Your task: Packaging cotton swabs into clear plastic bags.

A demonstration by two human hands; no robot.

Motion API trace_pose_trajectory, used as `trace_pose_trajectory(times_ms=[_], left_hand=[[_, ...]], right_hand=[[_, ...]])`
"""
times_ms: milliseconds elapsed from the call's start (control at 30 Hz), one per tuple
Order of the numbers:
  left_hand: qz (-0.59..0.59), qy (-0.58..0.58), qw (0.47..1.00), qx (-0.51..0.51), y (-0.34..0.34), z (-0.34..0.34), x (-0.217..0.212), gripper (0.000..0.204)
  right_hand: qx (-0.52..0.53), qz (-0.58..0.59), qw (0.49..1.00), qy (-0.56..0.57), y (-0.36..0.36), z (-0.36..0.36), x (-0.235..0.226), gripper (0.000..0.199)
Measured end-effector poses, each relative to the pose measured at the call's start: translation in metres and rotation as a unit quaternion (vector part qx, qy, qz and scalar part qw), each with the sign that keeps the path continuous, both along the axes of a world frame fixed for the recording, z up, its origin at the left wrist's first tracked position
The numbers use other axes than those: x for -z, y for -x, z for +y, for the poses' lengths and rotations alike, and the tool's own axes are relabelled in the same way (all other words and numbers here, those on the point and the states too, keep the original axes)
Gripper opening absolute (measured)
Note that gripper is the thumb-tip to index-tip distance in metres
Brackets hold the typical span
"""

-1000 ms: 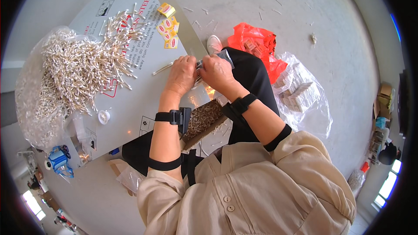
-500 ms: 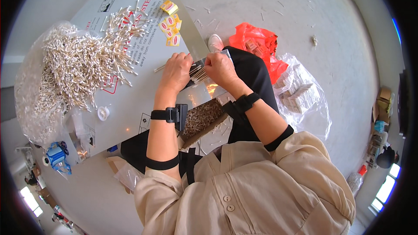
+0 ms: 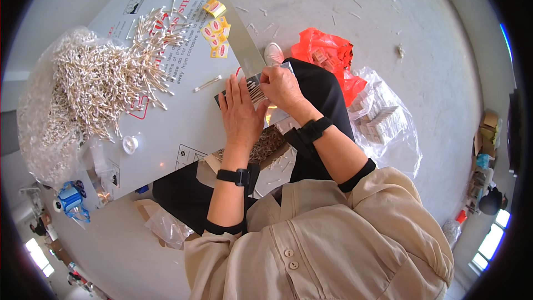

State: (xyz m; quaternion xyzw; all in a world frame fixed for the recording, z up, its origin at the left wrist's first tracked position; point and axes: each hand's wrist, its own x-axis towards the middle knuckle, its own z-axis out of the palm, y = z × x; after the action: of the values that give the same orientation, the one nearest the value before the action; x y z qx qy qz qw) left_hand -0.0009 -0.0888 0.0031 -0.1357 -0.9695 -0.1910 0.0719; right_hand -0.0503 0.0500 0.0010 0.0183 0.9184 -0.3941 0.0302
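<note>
My left hand (image 3: 243,112) lies flat at the table's near right corner, fingers stretched out over a dark strip. A small row of cotton swabs (image 3: 254,91) rests on that strip between my two hands. My right hand (image 3: 284,87) is closed at the other end of the row; its curled fingers hide what they hold, if anything. Left of my fingertips, a couple of loose swabs (image 3: 207,83) lie on the grey table (image 3: 161,125). A big heap of cotton swabs (image 3: 97,86) spills from a clear bag (image 3: 41,150) on the left.
A small yellow box (image 3: 214,7) and several yellow cards (image 3: 217,36) lie near the table's right edge. Below it stands a box of swabs (image 3: 266,145). A red bag (image 3: 312,41) and a clear bag of white packs (image 3: 383,114) are right. A white round tub (image 3: 130,144) sits left.
My left hand has shifted right and toward me, going from curled to flat with fingers spread. The loose swabs to its left now show fully. My right hand has barely moved.
</note>
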Motion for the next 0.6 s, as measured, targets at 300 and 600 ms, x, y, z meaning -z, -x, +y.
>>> trace_pose_trajectory(times_ms=[300,600], left_hand=[[-0.027,0.021,0.999,-0.023,-0.015,-0.002,0.014,0.082],[-0.007,0.013,1.0,-0.014,-0.017,0.008,0.015,0.08]], right_hand=[[-0.039,-0.017,0.999,-0.017,0.005,0.001,-0.005,0.008],[-0.042,-0.017,0.999,-0.023,0.003,0.002,-0.005,0.009]])
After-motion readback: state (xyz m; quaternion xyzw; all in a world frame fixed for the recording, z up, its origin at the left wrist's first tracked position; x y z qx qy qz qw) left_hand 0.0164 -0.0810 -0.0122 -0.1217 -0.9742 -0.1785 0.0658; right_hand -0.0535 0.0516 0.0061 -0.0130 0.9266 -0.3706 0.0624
